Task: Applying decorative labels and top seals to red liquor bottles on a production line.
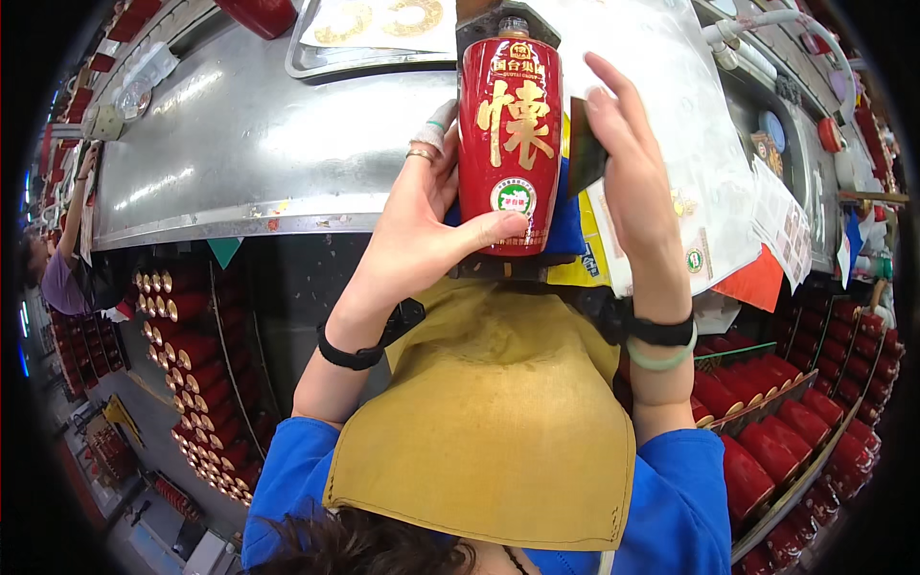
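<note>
A glossy red bottle [506,105] with gold lettering lies with its neck pointing away, on a blue pad [567,225] at the table's near side. My left hand [422,206] is wrapped round the bottle's left side, its fingers partly hidden behind it. The left thumb presses on the lower edge of a round green-and-white sticker [516,195] low on the bottle. White wrapping covers one left fingertip. On the other side, my right hand [631,163] is held with fingers stretched and apart, beside the bottle with a gap between them and nothing in it.
A metal tray [305,59] with gold decals on a sheet stands at the back, near another red bottle [261,13]. White sheets [661,86] cover the right side of the steel table [259,144]. Racked red bottles [192,374] fill both sides below. A person in purple [65,283] is far left.
</note>
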The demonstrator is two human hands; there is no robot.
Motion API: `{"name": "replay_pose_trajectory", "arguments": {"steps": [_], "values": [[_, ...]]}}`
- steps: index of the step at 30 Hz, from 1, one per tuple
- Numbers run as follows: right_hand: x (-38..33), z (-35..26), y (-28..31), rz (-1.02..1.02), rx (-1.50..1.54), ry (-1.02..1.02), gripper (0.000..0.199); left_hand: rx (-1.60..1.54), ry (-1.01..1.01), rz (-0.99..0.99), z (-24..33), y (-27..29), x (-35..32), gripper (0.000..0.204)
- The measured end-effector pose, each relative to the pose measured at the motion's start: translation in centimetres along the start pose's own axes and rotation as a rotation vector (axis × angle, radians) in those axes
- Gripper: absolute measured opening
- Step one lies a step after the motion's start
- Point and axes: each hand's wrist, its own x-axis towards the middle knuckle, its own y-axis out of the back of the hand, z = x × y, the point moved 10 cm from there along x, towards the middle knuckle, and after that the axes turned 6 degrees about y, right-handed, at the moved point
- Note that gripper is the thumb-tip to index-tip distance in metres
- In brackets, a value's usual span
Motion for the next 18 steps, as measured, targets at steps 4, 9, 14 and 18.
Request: {"name": "replay_pose_trajectory", "arguments": {"steps": [4,9,14,18], "values": [[-3.4,-2.0,1.4,0.050,-0.160,0.061,0.037,0.008,-0.019,-0.004,-0.1,-0.2,-0.5,0.109],[-8.6,-1.9,-0.1,-0.013,-0.196,0.022,0.021,-0.028,-0.024,-0.002,-0.3,-0.2,-0.6,0.105],[-10.8,-1.2,-2.0,-0.096,-0.401,0.054,0.020,-0.067,-0.005,-0.017,-0.6,-0.2,-0.7,0.102],[-11.0,-0.6,-2.0,-0.075,-0.304,0.048,0.020,-0.061,-0.017,-0.021,-0.6,-0.2,-0.7,0.100]]}}
